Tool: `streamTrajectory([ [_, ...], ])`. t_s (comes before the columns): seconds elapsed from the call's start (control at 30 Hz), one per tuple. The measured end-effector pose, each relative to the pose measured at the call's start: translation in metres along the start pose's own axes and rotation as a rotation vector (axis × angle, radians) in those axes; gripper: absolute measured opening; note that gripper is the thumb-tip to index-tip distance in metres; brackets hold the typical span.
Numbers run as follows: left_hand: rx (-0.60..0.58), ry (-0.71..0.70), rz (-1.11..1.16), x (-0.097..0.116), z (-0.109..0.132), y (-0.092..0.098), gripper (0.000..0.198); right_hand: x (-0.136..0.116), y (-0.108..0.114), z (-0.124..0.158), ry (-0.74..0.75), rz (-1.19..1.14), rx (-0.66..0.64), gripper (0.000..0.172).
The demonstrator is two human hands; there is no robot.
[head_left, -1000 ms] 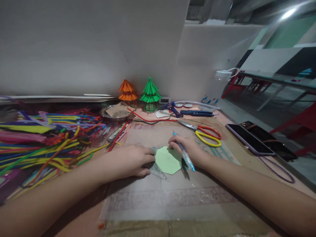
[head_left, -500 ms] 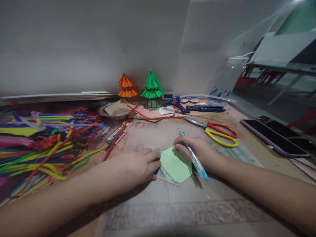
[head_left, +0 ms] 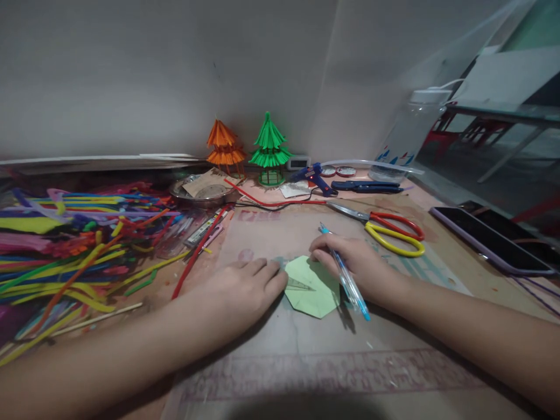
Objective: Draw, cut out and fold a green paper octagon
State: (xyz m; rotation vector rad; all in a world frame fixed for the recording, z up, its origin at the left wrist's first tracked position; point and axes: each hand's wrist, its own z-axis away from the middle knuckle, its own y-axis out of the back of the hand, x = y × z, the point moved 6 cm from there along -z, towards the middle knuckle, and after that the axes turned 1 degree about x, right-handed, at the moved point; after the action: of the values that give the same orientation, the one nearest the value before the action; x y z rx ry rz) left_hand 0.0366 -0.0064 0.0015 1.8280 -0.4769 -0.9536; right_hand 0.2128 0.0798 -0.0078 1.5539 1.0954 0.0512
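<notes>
My left hand (head_left: pixel 251 286) is lying palm down, fingers bent and close together, at the left edge of a pale green octagonal paper (head_left: pixel 318 300). A clear ruler piece (head_left: pixel 301 284) is poking out from beneath those fingers, its pointed tip resting over the paper. Whether I am pinching it or only pressing it down, I cannot tell. My right hand (head_left: pixel 356 262) is holding a clear and blue pen (head_left: pixel 350 287) — the grip is closed around it — and its fingertips are hovering at or touching the paper's upper right edge. The paper is lying between my two hands on a clear plastic sheet (head_left: pixel 258 350).

Beyond my right hand, scissors (head_left: pixel 370 219) with red and yellow handles are lying open-looped, near a phone (head_left: pixel 490 239) farther right. Toward the wall, an orange tiered model (head_left: pixel 225 140) and a green tiered model (head_left: pixel 270 140) are standing side by side, with a blue glue gun (head_left: pixel 314 177) resting nearby. On my left, colourful fuzzy stems (head_left: pixel 65 251) are spreading in a heap.
</notes>
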Motion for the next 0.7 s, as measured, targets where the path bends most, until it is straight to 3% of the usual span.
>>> streamTrajectory([
  [0.1, 0.088, 0.040, 0.050, -0.001, 0.004, 0.008, 0.042, -0.006, 0.001, 0.003, -0.034, -0.017, 0.000, 0.015],
  [0.2, 0.152, -0.012, 0.185, 0.008, 0.008, 0.011, 0.043, -0.008, -0.003, 0.007, -0.130, -0.179, -0.034, 0.012],
  [0.33, 0.138, -0.043, 0.321, 0.014, 0.008, 0.000, 0.037, -0.006, -0.015, 0.013, -0.299, -0.551, -0.086, 0.015],
  [0.4, 0.130, -0.021, 0.395, 0.010, 0.005, -0.006, 0.035, -0.007, -0.016, 0.014, -0.309, -0.598, -0.082, 0.016],
  [0.5, 0.100, 0.043, 0.497, 0.000, 0.000, -0.014, 0.034, -0.007, -0.013, 0.013, -0.276, -0.524, -0.065, 0.014],
  [0.6, 0.066, 0.109, 0.593, -0.009, -0.004, -0.020, 0.040, -0.008, -0.006, 0.008, -0.119, -0.272, 0.000, 0.009],
  [0.7, 0.087, 0.176, 0.747, -0.012, -0.008, -0.023, 0.045, -0.011, -0.009, 0.005, 0.063, -0.002, -0.014, 0.027],
])
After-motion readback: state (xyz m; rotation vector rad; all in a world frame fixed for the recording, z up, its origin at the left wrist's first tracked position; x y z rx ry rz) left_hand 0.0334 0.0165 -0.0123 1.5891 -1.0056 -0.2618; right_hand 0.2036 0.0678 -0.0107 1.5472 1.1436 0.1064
